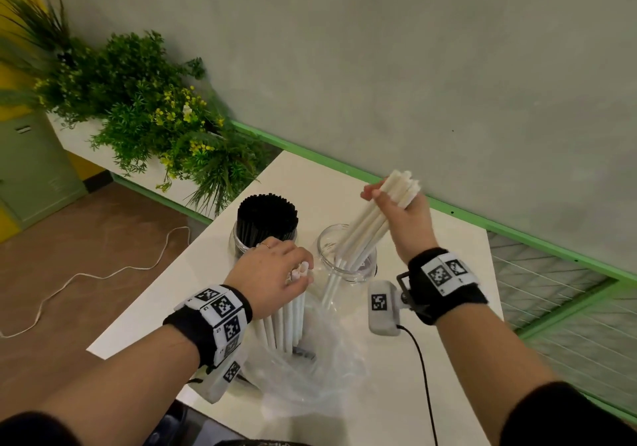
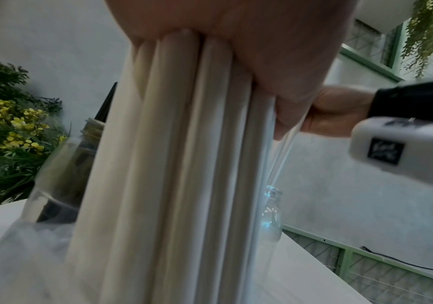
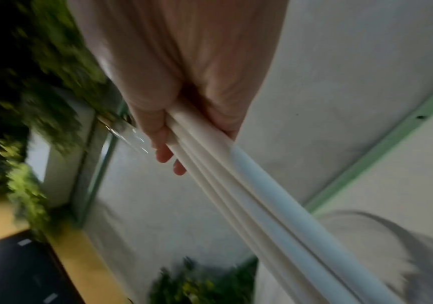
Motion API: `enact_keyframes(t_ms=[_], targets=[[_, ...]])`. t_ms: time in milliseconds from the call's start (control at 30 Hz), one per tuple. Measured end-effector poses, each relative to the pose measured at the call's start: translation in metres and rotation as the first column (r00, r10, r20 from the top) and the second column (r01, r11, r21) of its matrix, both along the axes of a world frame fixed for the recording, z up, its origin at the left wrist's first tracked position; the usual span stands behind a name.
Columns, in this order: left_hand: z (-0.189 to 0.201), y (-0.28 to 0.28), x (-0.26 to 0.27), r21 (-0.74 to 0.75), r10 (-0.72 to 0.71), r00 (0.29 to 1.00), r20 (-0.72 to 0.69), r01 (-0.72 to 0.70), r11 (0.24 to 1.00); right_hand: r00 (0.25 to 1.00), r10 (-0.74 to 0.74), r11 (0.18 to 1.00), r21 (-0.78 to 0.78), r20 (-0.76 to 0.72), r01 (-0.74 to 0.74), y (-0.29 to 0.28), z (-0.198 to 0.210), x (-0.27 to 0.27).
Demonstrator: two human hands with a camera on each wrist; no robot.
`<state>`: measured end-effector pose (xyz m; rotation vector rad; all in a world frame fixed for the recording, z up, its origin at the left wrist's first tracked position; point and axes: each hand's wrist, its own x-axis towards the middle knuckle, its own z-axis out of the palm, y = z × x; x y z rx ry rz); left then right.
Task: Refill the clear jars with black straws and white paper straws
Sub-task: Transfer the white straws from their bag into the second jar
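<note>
Now both hands' fingers curl round smooth white paper straws [image 1: 372,218], the right [image 1: 403,211] bundle slanting into a clear jar [image 1: 344,259]

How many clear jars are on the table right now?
2. One clear jar packed with black straws stands left; the other clear jar, right of it, is receiving white paper straws from the right hand.

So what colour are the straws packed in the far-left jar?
Black straws, filling that clear jar; the head view shows them best.
</note>
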<state>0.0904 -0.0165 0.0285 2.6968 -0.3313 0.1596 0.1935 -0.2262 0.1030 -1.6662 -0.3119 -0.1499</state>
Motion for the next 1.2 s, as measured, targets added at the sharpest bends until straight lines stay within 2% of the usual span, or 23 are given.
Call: enact_keyframes(t_ms=[167,267,367,433,533,600,667,733,767,933,1000,1100,1200], targets=[[-0.004,0.002,-0.002,0.028,0.016,1.0,-0.017,-0.016,0.999,0.96,0.0,0.988,-0.15,-0.282,-0.044,0.005,-0.081,0.011],[-0.004,0.001,-0.004,0.037,0.02,0.999,-0.028,-0.019,0.999,0.952,-0.034,0.981,-0.191,-0.305,-0.026,0.007,-0.097,0.016],[-0.001,0.0,-0.005,0.041,0.02,0.999,-0.038,-0.019,0.999,0.978,-0.065,0.982,-0.188,-0.197,0.028,0.01,-0.091,0.022],[-0.001,-0.001,-0.005,0.044,0.017,0.999,-0.042,-0.015,0.999,0.991,-0.1,0.965,-0.251,-0.091,0.075,0.011,-0.09,0.026],[0.0,-0.002,-0.005,0.047,0.013,0.999,-0.049,-0.011,0.999,0.996,-0.063,0.911,-0.403,0.061,0.083,0.01,-0.096,0.033],[0.0,-0.002,-0.004,0.055,0.009,0.998,-0.056,-0.006,0.998,0.985,0.018,0.833,-0.548,0.17,0.079,0.008,-0.101,0.035],[0.001,-0.001,-0.004,0.065,0.006,0.998,-0.057,-0.002,0.998,0.942,0.122,0.706,-0.694,0.314,0.14,0.006,-0.107,0.038],[0.001,-0.001,-0.005,0.068,0.003,0.998,-0.056,0.0,0.998,0.897,0.198,0.596,-0.775,0.396,0.211,0.003,-0.114,0.044],[0.001,0.0,-0.005,0.065,0.003,0.998,-0.056,0.0,0.998,0.889,0.215,0.573,-0.789,0.405,0.221,0.002,-0.116,0.048],[0.001,0.0,-0.006,0.068,0.004,0.999,-0.054,-0.001,0.998,0.94,0.24,0.562,-0.824,0.241,0.068,0.001,-0.115,0.064],[0.001,0.0,-0.006,0.07,0.003,0.999,-0.054,0.001,0.998,0.932,0.213,0.593,-0.797,0.294,0.116,0.001,-0.116,0.065],[0.0,0.001,-0.006,0.072,0.001,0.999,-0.048,0.003,0.997,0.907,0.065,0.681,-0.683,0.416,0.264,0.0,-0.112,0.063],[0.0,0.001,-0.006,0.069,-0.005,0.999,-0.035,0.007,0.998,0.879,-0.02,0.703,-0.618,0.477,0.352,-0.004,-0.109,0.063]])
